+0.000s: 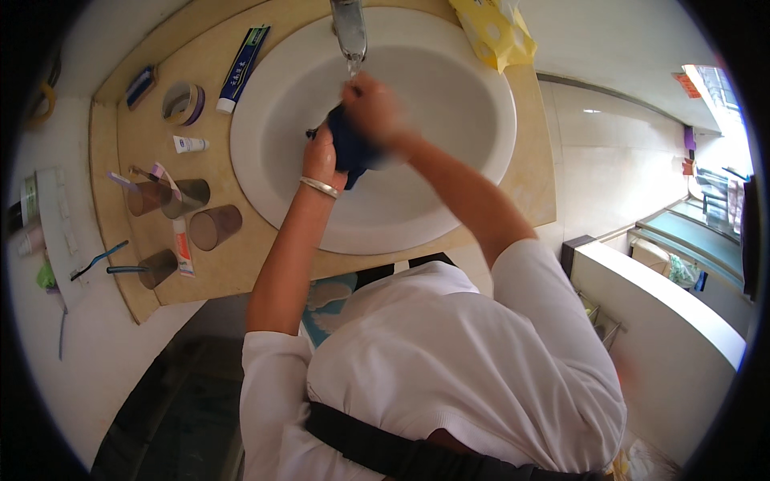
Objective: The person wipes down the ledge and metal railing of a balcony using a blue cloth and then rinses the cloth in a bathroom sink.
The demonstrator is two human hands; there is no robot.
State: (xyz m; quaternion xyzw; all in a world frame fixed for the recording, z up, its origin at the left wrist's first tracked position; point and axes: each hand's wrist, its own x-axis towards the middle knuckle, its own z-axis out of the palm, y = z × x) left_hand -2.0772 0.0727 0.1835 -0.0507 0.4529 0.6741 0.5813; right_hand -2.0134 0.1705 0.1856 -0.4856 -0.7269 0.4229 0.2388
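Note:
Over the white oval washbasin [445, 216], a dark blue cloth [352, 144] hangs between my hands. My left hand [322, 153], with a silver bangle at the wrist, grips the cloth from its left side. Just under the tap, my right hand [376, 108] is curled and blurred by motion, with a dark bit of the cloth showing at its fingers. Water runs from the chrome tap [350, 30] onto or close by the right hand. The lower end of the cloth dangles above the bowl.
Left of the basin, the beige countertop [264, 264] holds a blue toothpaste tube [243, 69], a round open container [180, 103], a small white tube [190, 144], a brush [141, 87] and several tumblers [215, 227], some with toothbrushes. A yellow plastic packet [496, 33] lies at the back right.

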